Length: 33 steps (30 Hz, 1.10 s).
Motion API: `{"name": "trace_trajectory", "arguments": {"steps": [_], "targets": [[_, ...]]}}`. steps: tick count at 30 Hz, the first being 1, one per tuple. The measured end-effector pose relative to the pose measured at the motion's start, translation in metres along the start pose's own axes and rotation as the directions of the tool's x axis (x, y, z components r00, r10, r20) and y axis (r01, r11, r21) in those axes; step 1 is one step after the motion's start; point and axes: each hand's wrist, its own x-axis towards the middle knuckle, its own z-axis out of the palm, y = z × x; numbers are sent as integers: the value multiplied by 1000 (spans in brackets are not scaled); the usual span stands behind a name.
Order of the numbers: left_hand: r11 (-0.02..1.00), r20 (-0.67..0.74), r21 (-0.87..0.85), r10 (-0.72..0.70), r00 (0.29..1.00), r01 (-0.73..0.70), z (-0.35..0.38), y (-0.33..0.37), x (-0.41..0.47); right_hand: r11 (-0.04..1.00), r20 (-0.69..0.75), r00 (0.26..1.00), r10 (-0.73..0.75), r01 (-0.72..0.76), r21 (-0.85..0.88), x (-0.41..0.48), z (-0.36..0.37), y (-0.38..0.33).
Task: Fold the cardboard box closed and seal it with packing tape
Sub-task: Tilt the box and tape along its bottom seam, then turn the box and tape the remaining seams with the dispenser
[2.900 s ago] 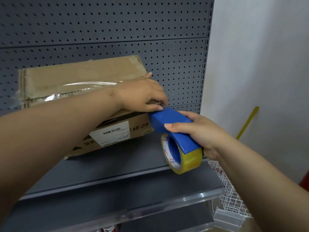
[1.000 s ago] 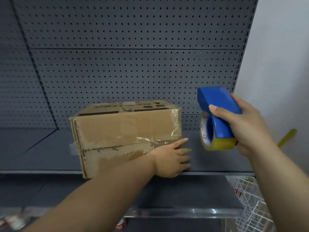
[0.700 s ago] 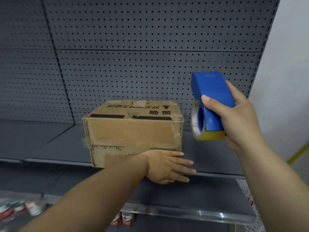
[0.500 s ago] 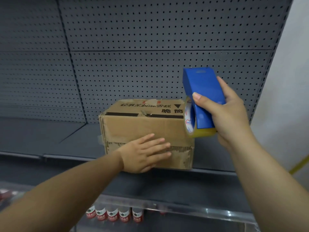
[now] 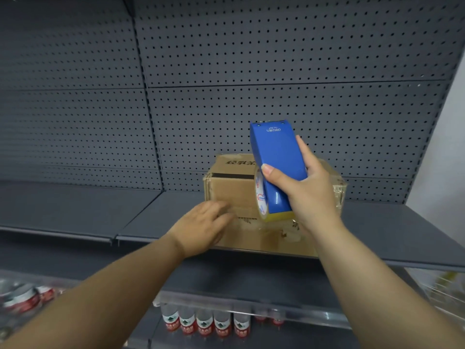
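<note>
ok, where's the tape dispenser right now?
Head view, right of centre: the tape dispenser is gripped in the right hand, in front of the cardboard box on the shelf; the left hand touches the box's front.

Dark grey steel shelving bay set against a white wall.

A dark grey perforated metal back panel (image 5: 276,59) fills the far side, divided by a vertical upright (image 5: 146,96) left of centre. A flat dark grey metal shelf (image 5: 75,207) runs left to right beneath it. A plain white wall (image 5: 453,122) borders the right edge. Near and low, clear plastic bottles with red labels (image 5: 205,323) stand in a row below a transparent plastic front rail (image 5: 251,307). Lighting is even.
</note>
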Motion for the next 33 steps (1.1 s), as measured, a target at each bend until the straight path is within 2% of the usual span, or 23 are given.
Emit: {"name": "trace_trajectory", "arguments": {"steps": [2, 4, 6, 8, 10, 12, 15, 18, 20, 24, 27, 30, 33], "targets": [[977, -46, -78, -201, 978, 197, -1, 2, -16, 1000, -16, 1000, 6, -6, 3, -2, 10, 0], [924, 0, -119, -365, 931, 363, -3, 0, -27, 1000, -25, 1000, -4, 4, -9, -5, 19, -2], [799, 81, -241, -548, 832, 550, -7, -5, -29, 1000, -30, 999, -11, 10, -25, -8, 29, -3], [616, 147, -401, -688, 711, 678, -12, -6, -24, 999, -49, 999, -7, 5, -37, -12, 37, -3], [480, 205, -491, -747, 632, 727, -13, -5, -19, 999, -62, 998, -3, 0, -43, -16, 44, -2], [384, 253, -547, -771, 585, 744, -13, -5, -14, 999, -69, 998, 4, -8, -45, -20, 51, 0], [214, 360, -640, -766, 533, 738, -12, -6, -9, 999, -74, 997, 20, -22, -29, -25, 61, 4], [3, 442, -742, -749, 493, 671, -7, -4, -5, 999, -86, 996, 22, -26, -39, -27, 69, 9], [-72, 454, -772, -758, 468, 631, -2, -4, -5, 998, -92, 996, 20, -25, -54, -28, 74, 11], [-170, 508, -763, -755, 416, 624, 7, -9, -5, 996, -106, 994, 35, -43, -73, -30, 78, 15], [-174, 568, -733, -688, 451, 658, 10, -12, -5, 995, -106, 993, 46, -55, -85, -35, 79, 20], [-89, 625, -669, -605, 493, 738, 0, -23, -7, 994, -84, 995, 48, -56, -92, -38, 84, 20], [26, 703, -538, -537, 466, 843, -29, -45, -1, 993, -50, 998, 36, -41, -108, -38, 88, 16]]}}
